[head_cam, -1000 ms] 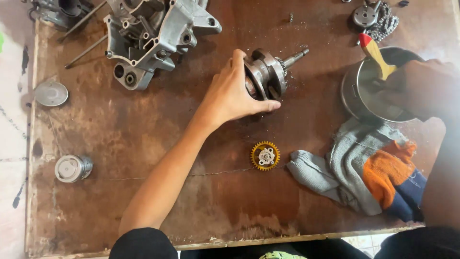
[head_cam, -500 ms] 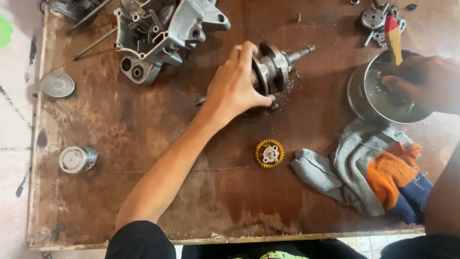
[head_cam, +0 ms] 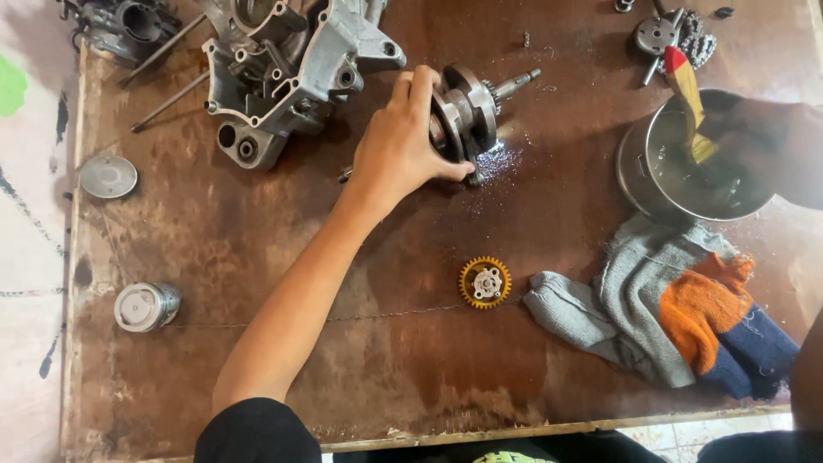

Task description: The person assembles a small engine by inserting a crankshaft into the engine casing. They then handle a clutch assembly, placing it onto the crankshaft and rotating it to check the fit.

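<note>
Far left in the frame, a round metal cap (head_cam: 108,176) is lying flat near the edge of the brown tabletop (head_cam: 257,257), and below it a short metal piston (head_cam: 146,306) is resting on its side. At the upper left, a grey engine case (head_cam: 283,64) is sitting with two thin rods (head_cam: 167,103) slanting beside it.

At upper centre, the left hand (head_cam: 399,146) is closing over the crankshaft (head_cam: 467,111), fingers curled across its top and thumb pressing in near the lower edge, so the hand is clamped on it. The crankshaft is lying directly under and just right of this hand, touching it. Its long axis is running from lower left to upper right, with the splined shaft end poking out toward the upper right, away from the palm. A wet patch is glistening on the wood just beside it. The left hand is clearly the nearer one.

Below centre, a yellow gear (head_cam: 485,282) is lying flat, well apart from the hand. Right of it, a grey, orange and blue glove (head_cam: 669,309) is lying crumpled. At the upper right, the right hand (head_cam: 771,146) is reaching into a metal bowl (head_cam: 651,180) and seems to be holding a brush (head_cam: 686,94) with a red tip, though shadow is hiding the grip, so I cannot tell how it is closed.
</note>
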